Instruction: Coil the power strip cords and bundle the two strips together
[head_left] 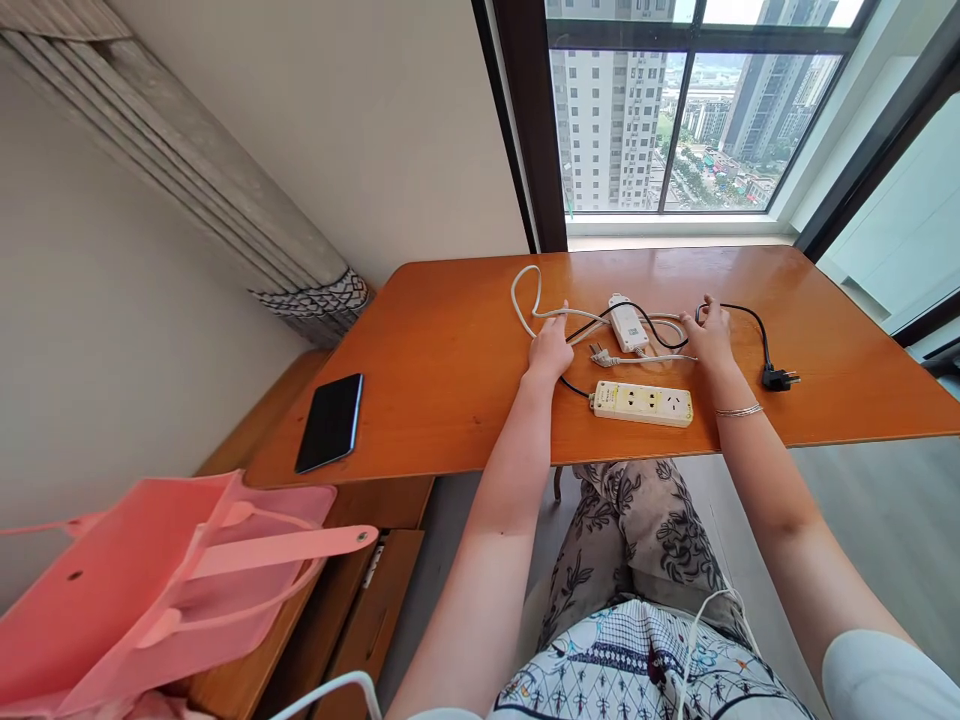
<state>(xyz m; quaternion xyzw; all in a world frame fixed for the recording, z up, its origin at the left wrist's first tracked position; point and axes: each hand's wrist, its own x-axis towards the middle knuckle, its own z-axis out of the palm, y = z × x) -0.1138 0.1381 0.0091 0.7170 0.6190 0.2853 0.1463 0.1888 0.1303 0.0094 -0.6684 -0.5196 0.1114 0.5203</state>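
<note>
My left hand is closed on the black power cord of the cream power strip, close to a loop of white cord. My right hand pinches the same black cord farther along, and its black plug lies on the table to the right. Between my hands rests a small white power strip, its white cord coiled beside it and crossed by the black cord. The white plug lies just above the cream strip. My fingertips are partly hidden.
The cords lie on an orange-brown wooden table. A black phone is near its left end. A pink bag stands at the lower left, by wooden drawers. Behind the table are a window and a tied curtain.
</note>
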